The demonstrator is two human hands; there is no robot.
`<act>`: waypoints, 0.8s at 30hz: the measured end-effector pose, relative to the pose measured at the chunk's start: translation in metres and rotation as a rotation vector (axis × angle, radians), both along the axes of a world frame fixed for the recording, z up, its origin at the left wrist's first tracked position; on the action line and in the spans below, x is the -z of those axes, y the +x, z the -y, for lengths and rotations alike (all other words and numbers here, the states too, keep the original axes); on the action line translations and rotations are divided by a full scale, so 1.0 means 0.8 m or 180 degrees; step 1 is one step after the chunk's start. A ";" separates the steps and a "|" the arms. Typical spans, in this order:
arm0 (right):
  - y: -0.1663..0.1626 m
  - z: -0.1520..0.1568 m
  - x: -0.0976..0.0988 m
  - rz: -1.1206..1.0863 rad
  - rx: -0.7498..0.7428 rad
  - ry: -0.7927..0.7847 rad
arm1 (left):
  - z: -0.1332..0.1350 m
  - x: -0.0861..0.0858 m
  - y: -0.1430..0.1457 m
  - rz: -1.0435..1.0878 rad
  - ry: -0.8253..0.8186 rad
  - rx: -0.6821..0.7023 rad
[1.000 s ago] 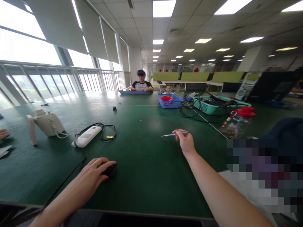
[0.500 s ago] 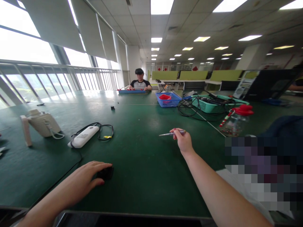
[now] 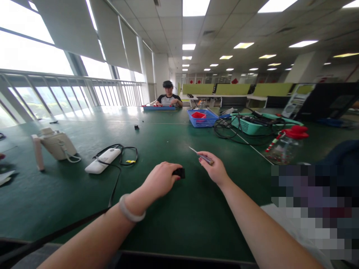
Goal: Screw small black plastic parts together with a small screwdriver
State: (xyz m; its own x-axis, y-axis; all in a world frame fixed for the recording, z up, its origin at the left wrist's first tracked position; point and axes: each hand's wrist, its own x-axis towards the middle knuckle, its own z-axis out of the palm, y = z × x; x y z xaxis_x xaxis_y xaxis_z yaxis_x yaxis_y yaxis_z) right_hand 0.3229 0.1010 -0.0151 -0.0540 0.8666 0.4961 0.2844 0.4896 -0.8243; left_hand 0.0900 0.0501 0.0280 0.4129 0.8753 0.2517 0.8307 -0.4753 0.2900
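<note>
My left hand (image 3: 162, 177) is closed around a small black block (image 3: 180, 172), with the thumb below and the fingers above it. A pale bracelet sits on that wrist. To the right, my right hand (image 3: 215, 168) grips a slim screwdriver (image 3: 206, 158) with a translucent handle. Its thin metal shaft points up and to the left, away from me. The screwdriver and the black block are apart. Both hands are over the green tabletop (image 3: 179, 213).
A white power strip (image 3: 103, 160) with a black cable and a beige bottle (image 3: 58, 144) stand left. A small black piece (image 3: 136, 127) lies farther off. Rightward are a blue basket (image 3: 203, 121), a green basket (image 3: 252, 129) and a red-lidded jar (image 3: 288, 145). A person (image 3: 168, 98) sits opposite.
My left hand has moved right and forward, carrying the black block from near the table's front edge toward my right hand. The screwdriver tip has swung to point farther upward.
</note>
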 end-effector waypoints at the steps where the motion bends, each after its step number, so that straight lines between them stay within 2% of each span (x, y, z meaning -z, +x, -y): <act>1: -0.001 0.000 0.001 0.0113 -0.0021 0.0054 | -0.016 0.005 0.011 -0.0118 0.0029 0.0001; 6: -0.015 0.007 0.002 0.0703 0.0108 0.0493 | -0.074 0.038 0.036 -0.0259 -0.0021 -0.0222; 11: -0.045 0.019 0.009 0.1363 0.0538 0.1188 | -0.093 0.058 0.030 0.0267 -0.0037 -0.0114; 14: -0.059 0.024 0.012 0.1862 0.0303 0.1399 | -0.100 0.066 0.025 0.0575 -0.0062 -0.0021; 16: -0.061 0.027 0.010 0.1922 0.0245 0.1537 | -0.105 0.071 0.024 0.0709 -0.0114 -0.0010; 20: -0.050 0.032 -0.004 0.1629 0.0440 0.1714 | -0.111 0.076 0.023 0.0899 -0.0213 -0.0127; 24: -0.033 0.036 -0.017 0.1630 0.0176 0.1885 | -0.110 0.075 0.019 0.0965 -0.0276 -0.0148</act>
